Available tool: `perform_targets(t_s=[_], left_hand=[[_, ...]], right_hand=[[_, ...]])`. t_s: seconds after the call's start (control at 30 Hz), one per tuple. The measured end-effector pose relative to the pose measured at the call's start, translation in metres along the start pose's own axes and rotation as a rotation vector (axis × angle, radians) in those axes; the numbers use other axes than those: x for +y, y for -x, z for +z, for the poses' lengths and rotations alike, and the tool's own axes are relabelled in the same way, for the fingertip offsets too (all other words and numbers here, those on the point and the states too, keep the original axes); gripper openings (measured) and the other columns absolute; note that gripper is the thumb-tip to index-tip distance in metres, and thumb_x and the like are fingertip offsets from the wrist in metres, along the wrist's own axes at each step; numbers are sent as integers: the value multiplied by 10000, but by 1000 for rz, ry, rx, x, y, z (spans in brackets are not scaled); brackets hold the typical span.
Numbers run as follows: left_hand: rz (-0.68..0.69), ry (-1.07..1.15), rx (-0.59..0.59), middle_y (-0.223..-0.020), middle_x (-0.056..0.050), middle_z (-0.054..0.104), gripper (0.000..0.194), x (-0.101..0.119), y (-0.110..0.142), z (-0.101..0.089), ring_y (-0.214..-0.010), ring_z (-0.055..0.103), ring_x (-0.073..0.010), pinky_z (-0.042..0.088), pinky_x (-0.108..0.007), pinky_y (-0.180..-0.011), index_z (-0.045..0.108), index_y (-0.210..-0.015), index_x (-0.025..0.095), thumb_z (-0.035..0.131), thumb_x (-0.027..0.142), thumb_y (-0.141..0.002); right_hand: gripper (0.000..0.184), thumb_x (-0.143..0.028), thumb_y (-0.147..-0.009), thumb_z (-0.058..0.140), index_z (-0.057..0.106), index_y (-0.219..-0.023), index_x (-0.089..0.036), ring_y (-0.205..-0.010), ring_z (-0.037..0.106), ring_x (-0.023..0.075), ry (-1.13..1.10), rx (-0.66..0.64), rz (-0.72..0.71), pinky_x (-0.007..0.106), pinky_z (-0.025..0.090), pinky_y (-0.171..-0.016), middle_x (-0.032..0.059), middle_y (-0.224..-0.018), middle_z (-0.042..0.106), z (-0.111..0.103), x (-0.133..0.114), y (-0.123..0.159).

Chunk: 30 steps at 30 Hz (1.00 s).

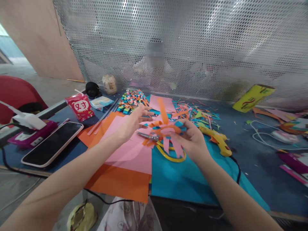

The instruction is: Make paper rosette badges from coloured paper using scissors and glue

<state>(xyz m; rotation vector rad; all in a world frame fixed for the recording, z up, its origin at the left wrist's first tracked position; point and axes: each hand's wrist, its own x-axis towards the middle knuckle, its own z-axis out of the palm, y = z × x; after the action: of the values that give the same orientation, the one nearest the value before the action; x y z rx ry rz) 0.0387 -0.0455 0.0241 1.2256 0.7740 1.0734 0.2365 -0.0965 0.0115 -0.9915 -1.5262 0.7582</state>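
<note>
At the far left is a red chair (19, 96). Beside it, on a dark blue surface (247, 154), sits a purple power strip (45, 131) with a white plug (30, 120) in it, then a phone (53, 144) lying face up, its screen dark. Next come a red drink pouch (80, 107) with a straw, a round black object (92, 89), a blue-and-white packet (101, 102) and a pale container (109, 84).

Orange sheets (125, 181) lie partly under pink sheets (130, 157). The left hand (138, 119) is open above the pink paper, fingers spread and holding nothing. Behind it is a heap of small folded paper pieces (131, 100) in many colours.

In the centre, scissors (170, 158) with yellow handles point their blades leftward, over the pink and teal paper. Just above them, a loose bundle of paper strips (164, 112) in orange, pink and blue is pinched between the thumb and fingers of the right hand (193, 138). Below that hand is a teal sheet (185, 184); behind it, a tangle of paper scraps (199, 114).

Further right are a yellow glue gun (220, 142), a yellow tube (252, 98) tilted near the perforated metal screen (204, 48), a white cord (258, 138) and a second purple strip (295, 162).
</note>
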Motion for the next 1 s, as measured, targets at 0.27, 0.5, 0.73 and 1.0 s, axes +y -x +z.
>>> perform_targets(t_s=[0.27,0.5,0.73,1.0], left_hand=[[-447,218,-317,-741,-33,659,365,-9,-3,0,-613,619,-148,461,-266,-569,605,-807,187,784,454,-631],[-174,-52,-185,-721,2,665,260,-17,-5,-5,-571,589,-83,444,-213,-549,602,-825,156,762,179,-621],[285,-292,126,-825,-33,664,230,-18,-29,-28,-758,649,-138,503,-263,-696,548,-811,150,712,167,-651],[602,-662,226,-1029,-85,660,286,5,-30,-51,-966,639,-196,499,-286,-782,593,-1020,146,622,185,-738]], right_hand=[[103,-216,-771,582,570,-673,-246,-1274,452,269,385,-79,-341,508,297,-1101,44,-1208,611,-12,0,-4],[451,-254,-775,589,481,-1211,-220,-1226,486,279,603,-102,-293,464,436,-981,146,-1315,495,-15,17,-8],[470,-159,-691,608,550,-1157,-177,-1062,596,292,918,-630,48,416,473,-922,130,-1161,620,-23,11,-2],[367,-42,-561,573,539,-897,-185,-772,631,265,1173,-570,129,323,467,-615,125,-879,672,-11,8,3]])
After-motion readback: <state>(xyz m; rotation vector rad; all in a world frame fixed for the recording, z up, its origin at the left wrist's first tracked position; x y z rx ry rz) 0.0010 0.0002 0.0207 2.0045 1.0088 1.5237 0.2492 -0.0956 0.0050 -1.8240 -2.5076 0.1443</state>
